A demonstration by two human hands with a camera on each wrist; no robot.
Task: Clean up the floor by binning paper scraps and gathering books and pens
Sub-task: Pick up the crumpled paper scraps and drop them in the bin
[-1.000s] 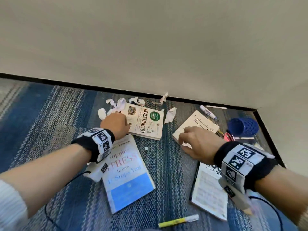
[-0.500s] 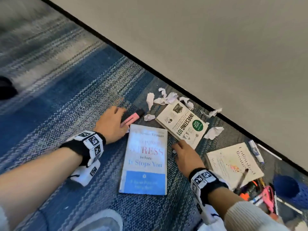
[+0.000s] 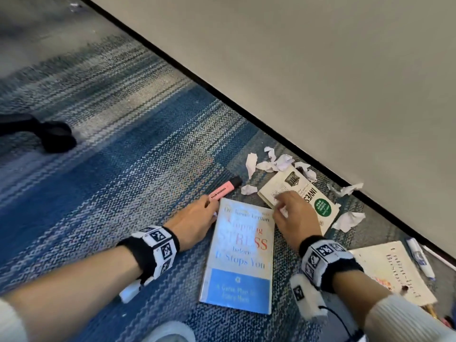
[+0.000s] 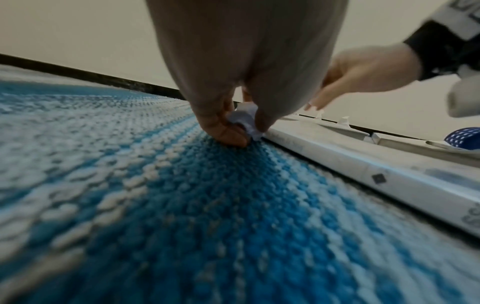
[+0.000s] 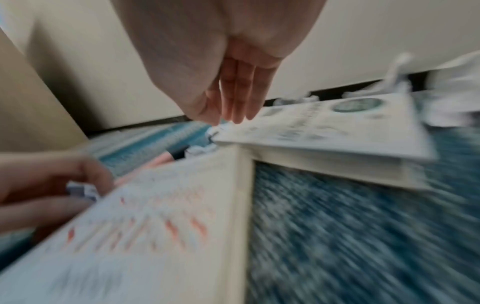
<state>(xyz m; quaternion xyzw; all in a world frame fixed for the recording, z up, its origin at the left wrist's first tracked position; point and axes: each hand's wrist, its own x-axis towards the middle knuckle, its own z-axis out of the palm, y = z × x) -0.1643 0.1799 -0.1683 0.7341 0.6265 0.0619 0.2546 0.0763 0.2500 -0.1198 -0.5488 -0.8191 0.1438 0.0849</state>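
My left hand (image 3: 209, 211) rests on the carpet at the top left corner of the blue and white "Stress" book (image 3: 240, 257). It pinches a crumpled paper scrap (image 4: 244, 121) between thumb and fingers (image 4: 226, 131). A pink highlighter (image 3: 223, 190) lies just beyond its fingertips. My right hand (image 3: 283, 206) hovers over the near corner of the "Investing 101" book (image 3: 311, 201), fingers (image 5: 239, 98) straight and pointing down at a small scrap (image 5: 215, 130). It holds nothing that I can see. Several paper scraps (image 3: 269, 161) lie between the books and the wall.
A third, cream book (image 3: 392, 270) lies at the right, with a white marker (image 3: 419, 257) beside it. A blue mesh cup (image 4: 465, 137) stands further right. A black chair foot (image 3: 53, 134) sits on the carpet at far left. The wall's black skirting (image 3: 246, 114) bounds the carpet.
The head view swung left. My left hand stayed by the pink highlighter. My right hand moved from the cream book to the Investing book's near corner.
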